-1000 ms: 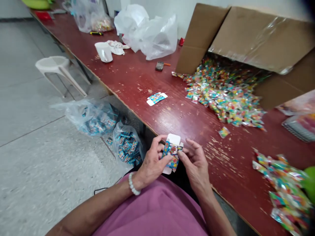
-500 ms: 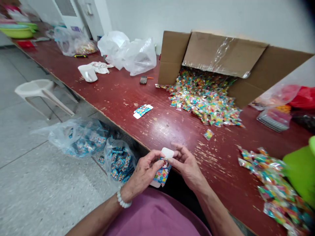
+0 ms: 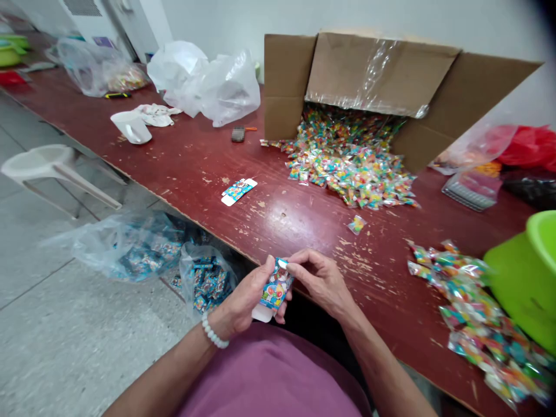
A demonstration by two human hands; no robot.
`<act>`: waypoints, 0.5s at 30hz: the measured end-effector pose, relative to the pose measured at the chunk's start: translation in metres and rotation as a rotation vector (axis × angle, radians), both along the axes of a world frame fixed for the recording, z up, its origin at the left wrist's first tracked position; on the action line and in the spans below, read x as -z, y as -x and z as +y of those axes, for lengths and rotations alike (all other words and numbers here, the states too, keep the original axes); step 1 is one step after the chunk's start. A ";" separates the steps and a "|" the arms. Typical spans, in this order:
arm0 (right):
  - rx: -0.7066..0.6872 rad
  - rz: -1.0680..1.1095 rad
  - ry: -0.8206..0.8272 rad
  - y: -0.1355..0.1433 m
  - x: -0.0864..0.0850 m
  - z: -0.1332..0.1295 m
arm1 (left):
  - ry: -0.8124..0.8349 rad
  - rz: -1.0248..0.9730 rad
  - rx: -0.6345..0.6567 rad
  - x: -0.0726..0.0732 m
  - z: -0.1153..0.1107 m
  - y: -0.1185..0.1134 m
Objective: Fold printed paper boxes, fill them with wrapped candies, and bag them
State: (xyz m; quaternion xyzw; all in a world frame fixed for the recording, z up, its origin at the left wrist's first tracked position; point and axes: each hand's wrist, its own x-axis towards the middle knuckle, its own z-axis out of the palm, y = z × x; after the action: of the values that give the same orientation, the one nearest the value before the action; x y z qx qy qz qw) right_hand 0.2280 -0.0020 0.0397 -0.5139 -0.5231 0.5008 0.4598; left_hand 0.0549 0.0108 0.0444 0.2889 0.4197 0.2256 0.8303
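A small blue printed box [image 3: 276, 285] is in my left hand [image 3: 247, 298], its fingers wrapped behind it and the thumb along its left edge. A white flap sticks out at its lower end. At the box's top end, my right hand [image 3: 319, 281] pinches the upper flap between thumb and fingers. Beyond the hands, a flat blue and white carton [image 3: 238, 190] lies on the red table [image 3: 195, 168]. One small candy packet [image 3: 357, 225] lies by itself to the right of it.
An open cardboard box [image 3: 382, 75] spills candy packets [image 3: 360, 174] at the back. More packets [image 3: 473, 313] lie at right beside a green tub [image 3: 525, 284]. A white mug [image 3: 131, 127] stands at left. Bags of blue boxes [image 3: 206, 284] rest below the table edge.
The top flap, upright before, is now folded down under my right fingers. My left hand has wrapped further round the box. The whole view has shifted a little.
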 end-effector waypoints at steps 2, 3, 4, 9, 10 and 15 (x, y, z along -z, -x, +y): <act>-0.009 0.001 0.056 -0.002 -0.001 0.001 | -0.057 0.040 0.025 0.001 -0.001 -0.003; -0.013 0.014 0.079 -0.002 -0.002 0.001 | -0.088 0.055 0.045 0.001 -0.002 -0.004; -0.011 0.039 0.103 -0.003 -0.003 0.002 | -0.116 0.064 0.063 0.001 -0.002 -0.005; 0.054 0.186 0.191 -0.002 -0.007 0.003 | -0.207 0.084 0.069 -0.003 -0.004 -0.008; 0.062 0.193 0.181 -0.002 -0.007 0.002 | -0.211 0.082 0.060 -0.005 -0.004 -0.008; -0.052 0.185 0.060 -0.006 -0.010 -0.008 | -0.132 0.003 0.015 -0.005 -0.007 -0.009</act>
State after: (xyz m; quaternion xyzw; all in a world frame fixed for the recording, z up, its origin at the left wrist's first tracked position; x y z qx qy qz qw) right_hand 0.2343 -0.0103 0.0501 -0.4652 -0.4764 0.5732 0.4776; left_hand 0.0635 0.0033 0.0498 0.3463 0.4031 0.2462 0.8105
